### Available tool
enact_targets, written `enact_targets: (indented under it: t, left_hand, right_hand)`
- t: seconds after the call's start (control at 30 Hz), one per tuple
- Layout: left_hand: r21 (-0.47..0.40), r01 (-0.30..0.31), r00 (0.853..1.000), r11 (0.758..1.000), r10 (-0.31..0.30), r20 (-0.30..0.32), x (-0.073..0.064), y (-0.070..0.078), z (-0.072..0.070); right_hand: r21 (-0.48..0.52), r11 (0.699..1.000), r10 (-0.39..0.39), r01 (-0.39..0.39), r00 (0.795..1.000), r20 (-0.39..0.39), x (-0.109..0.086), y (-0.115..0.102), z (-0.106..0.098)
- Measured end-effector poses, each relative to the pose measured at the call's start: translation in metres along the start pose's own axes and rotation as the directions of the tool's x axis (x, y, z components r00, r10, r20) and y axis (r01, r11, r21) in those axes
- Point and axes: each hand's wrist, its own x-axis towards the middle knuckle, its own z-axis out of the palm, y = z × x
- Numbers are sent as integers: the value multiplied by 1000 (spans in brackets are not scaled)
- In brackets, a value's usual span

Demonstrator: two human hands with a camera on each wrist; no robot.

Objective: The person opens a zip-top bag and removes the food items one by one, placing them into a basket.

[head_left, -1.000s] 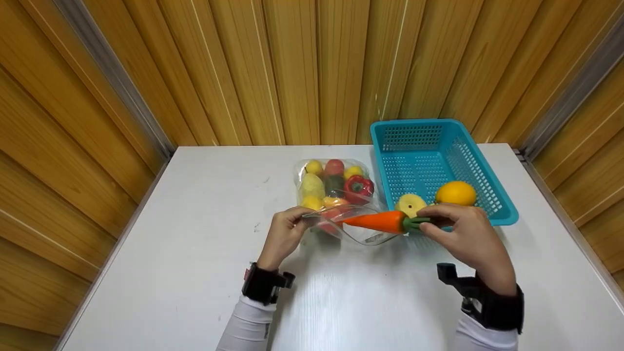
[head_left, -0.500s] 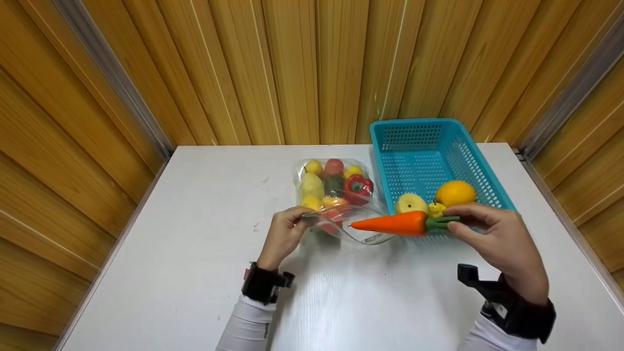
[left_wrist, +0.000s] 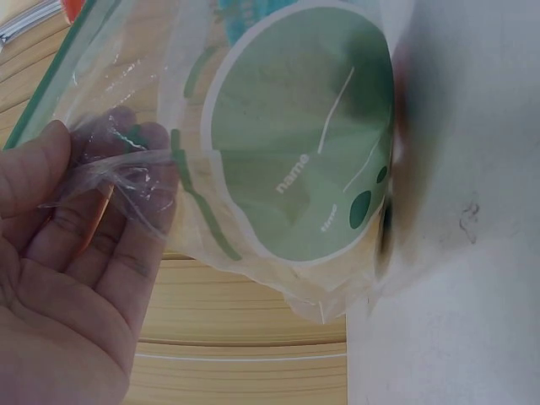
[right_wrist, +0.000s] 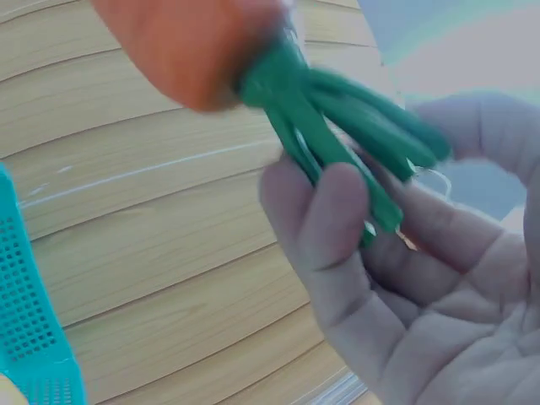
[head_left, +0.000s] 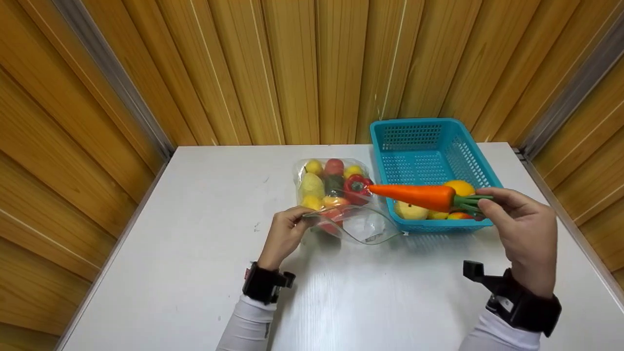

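Observation:
My right hand [head_left: 524, 229] pinches a carrot [head_left: 414, 195] by its green stalks [right_wrist: 337, 126], holding it level over the near part of the basket, tip pointing left. The tip overlaps a red bell pepper [head_left: 358, 189] in the head view. At the left, my left hand [head_left: 286, 234] pinches the mouth edge of a clear zip bag [head_left: 368, 226], which gapes toward me. Fruit and vegetables fill the bag's far part, among them a pale green pear-like fruit [head_left: 312, 186]. A green oval label [left_wrist: 295, 135] shows on the bag in the left wrist view.
A blue plastic basket [head_left: 414, 124] stands at the right beside the bag. In its near end lie an orange fruit [head_left: 460, 186], a pale yellow fruit [head_left: 412, 210] and other pieces, partly hidden by the carrot. The white table [head_left: 219, 219] backs onto a wood-panelled wall [head_left: 292, 73].
My right hand has drawn the carrot to the right, away from the bag's mouth, then raised it over the basket. The left hand and the bag have stayed in place.

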Motion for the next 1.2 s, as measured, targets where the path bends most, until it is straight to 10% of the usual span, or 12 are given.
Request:
enact_targets:
  t: [0.47, 0.8, 1.2]
  left_hand:
    - [17, -9, 1000, 1000, 9, -12, 1, -2, -1]
    - [-3, 3, 1000, 1000, -3, -9, -1, -3, -1]
    - [3, 16, 1000, 1000, -16, 2, 0, -1, 0]
  right_hand:
    - [-269, 962, 16, -49, 992, -123, 33, 46, 21]
    - [-591, 792, -224, 152, 973, -50, 37, 86, 65]
    - [-668, 717, -269, 200, 963, 1, 35, 119, 98]
